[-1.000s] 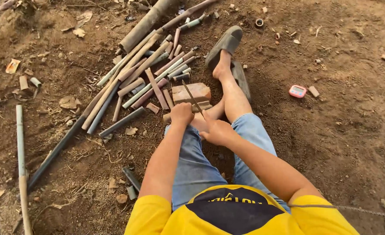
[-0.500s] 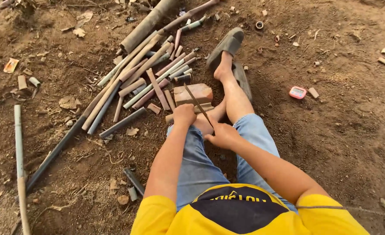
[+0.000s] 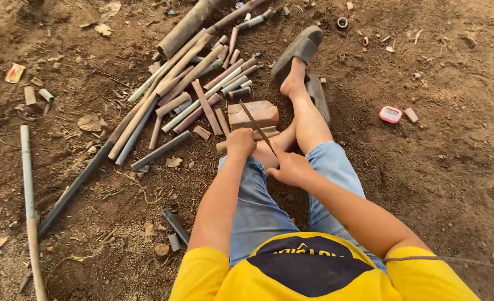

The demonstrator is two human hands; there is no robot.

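I sit on bare earth in a yellow shirt and jeans. My left hand [image 3: 240,142] grips a short brown pipe piece [image 3: 264,134] that lies across the near side of a red brick [image 3: 253,113]. My right hand [image 3: 291,168] holds the handle end of a thin saw blade [image 3: 256,127], which slants up and left over the pipe piece and the brick. My bare right leg stretches forward past the brick, its foot in a grey sandal [image 3: 298,49].
A heap of cut pipes [image 3: 194,83] in brown, grey and white spreads left of the brick. Long pipes [image 3: 28,195] lie at the far left. A small pink timer [image 3: 391,114] rests on the dirt to the right. Pipe offcuts dot the ground.
My right hand has drawn the saw blade back toward me a little along its slant. My left hand stays on the pipe piece.
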